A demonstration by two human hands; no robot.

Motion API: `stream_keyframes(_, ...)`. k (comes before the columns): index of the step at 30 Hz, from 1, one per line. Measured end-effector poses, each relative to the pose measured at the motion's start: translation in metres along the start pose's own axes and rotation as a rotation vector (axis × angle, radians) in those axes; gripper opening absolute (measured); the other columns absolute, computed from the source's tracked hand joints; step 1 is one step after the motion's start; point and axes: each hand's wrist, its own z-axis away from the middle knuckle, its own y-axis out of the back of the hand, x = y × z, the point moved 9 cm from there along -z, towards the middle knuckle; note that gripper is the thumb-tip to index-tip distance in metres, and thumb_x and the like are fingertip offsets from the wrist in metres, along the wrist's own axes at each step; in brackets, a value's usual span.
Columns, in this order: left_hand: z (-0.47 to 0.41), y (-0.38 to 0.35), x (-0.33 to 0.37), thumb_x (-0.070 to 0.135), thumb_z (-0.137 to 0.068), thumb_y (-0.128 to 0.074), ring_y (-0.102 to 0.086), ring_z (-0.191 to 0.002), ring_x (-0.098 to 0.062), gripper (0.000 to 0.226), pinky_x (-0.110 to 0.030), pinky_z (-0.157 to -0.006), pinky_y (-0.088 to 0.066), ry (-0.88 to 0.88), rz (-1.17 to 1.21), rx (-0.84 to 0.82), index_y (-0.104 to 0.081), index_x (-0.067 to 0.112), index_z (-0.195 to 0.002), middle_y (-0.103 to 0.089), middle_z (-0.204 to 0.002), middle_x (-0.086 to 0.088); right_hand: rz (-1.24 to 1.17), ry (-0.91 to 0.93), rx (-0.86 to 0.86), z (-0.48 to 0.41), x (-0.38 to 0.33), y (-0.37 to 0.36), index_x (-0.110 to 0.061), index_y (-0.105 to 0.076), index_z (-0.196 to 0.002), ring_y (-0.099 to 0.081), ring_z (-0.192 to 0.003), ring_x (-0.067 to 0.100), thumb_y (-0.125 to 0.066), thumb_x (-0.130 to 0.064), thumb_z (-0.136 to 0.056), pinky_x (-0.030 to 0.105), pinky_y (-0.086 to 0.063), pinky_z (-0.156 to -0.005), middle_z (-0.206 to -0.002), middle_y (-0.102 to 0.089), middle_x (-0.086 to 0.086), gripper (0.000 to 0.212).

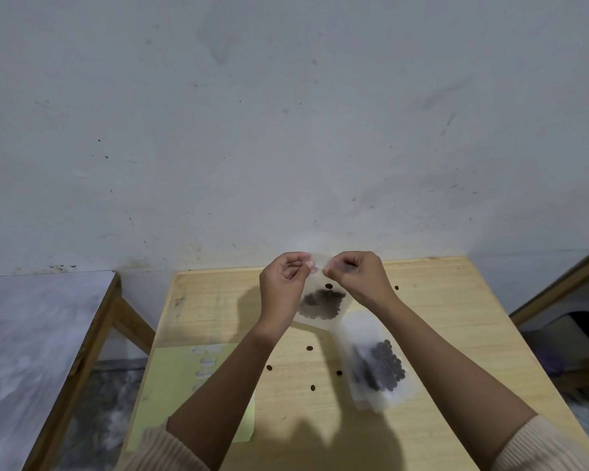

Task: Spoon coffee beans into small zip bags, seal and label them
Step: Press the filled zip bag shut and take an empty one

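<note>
The small bag (321, 295) hangs above the surface (449, 321), its beans settled low. The left hand (284, 278) and right hand (356, 273) each pinch its top edge. It looks like sealing, so I'd hold it upright and press the strip end to end, adding nothing to the loose beans (308, 348) below.

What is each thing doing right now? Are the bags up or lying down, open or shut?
Held bag, lifted above the table, beans at the bottom; seal too blurred to tell.
Left hand, pinching the held bag's top.
Right hand, pinching the top too.
Second bag, lying flat on the table, beans inside.
Loose beans, scattered on the table.
Yellow sheet, lying flat, partly under the left arm.
</note>
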Motion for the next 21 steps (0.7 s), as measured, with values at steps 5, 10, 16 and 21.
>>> stream_keyframes(5, -0.002, 0.003, -0.007, 0.003, -0.082, -0.069, -0.07, -0.079, -0.014, 0.011, -0.018, -0.078, -0.053, 0.022, -0.026, -0.01, -0.067, 0.008, -0.092, -0.072, -0.087, -0.013, -0.073, 0.0, -0.01, -0.001, 0.001, -0.006, -0.004, -0.072, -0.071, -0.061, -0.067, 0.011, -0.074, -0.012, -0.073, 0.021, -0.046, -0.065, -0.072, -0.069, 0.007, 0.008)
stream_keyframes(10, -0.004, -0.002, -0.013, -0.001, -0.083, -0.067, -0.07, -0.075, -0.012, 0.012, -0.021, -0.08, -0.054, 0.064, 0.013, -0.041, -0.066, 0.007, -0.092, -0.07, -0.087, -0.014, -0.033, 0.005, 0.077, -0.002, 0.005, -0.002, -0.004, -0.071, -0.067, -0.06, -0.063, 0.012, -0.072, -0.01, -0.072, 0.025, -0.047, -0.064, -0.068, -0.07, 0.009, 0.008)
stream_keyframes(16, -0.006, -0.002, -0.013, 0.0, -0.083, -0.066, -0.069, -0.076, -0.013, 0.013, -0.018, -0.076, -0.053, 0.057, -0.025, -0.046, -0.066, 0.012, -0.088, -0.069, -0.084, -0.008, -0.084, -0.012, 0.053, -0.004, 0.011, -0.005, -0.003, -0.07, -0.065, -0.056, -0.061, 0.012, -0.078, -0.015, -0.071, 0.023, -0.044, -0.061, -0.067, -0.068, 0.013, 0.016)
stream_keyframes(21, -0.006, -0.007, -0.023, -0.001, -0.082, -0.068, -0.069, -0.076, -0.016, 0.013, -0.026, -0.081, -0.055, 0.096, 0.005, -0.055, -0.067, 0.011, -0.087, -0.07, -0.085, -0.012, -0.027, -0.042, 0.047, -0.007, 0.022, -0.009, -0.004, -0.067, -0.068, -0.052, -0.058, 0.011, -0.076, -0.016, -0.074, 0.023, -0.042, -0.058, -0.062, -0.061, 0.006, 0.016)
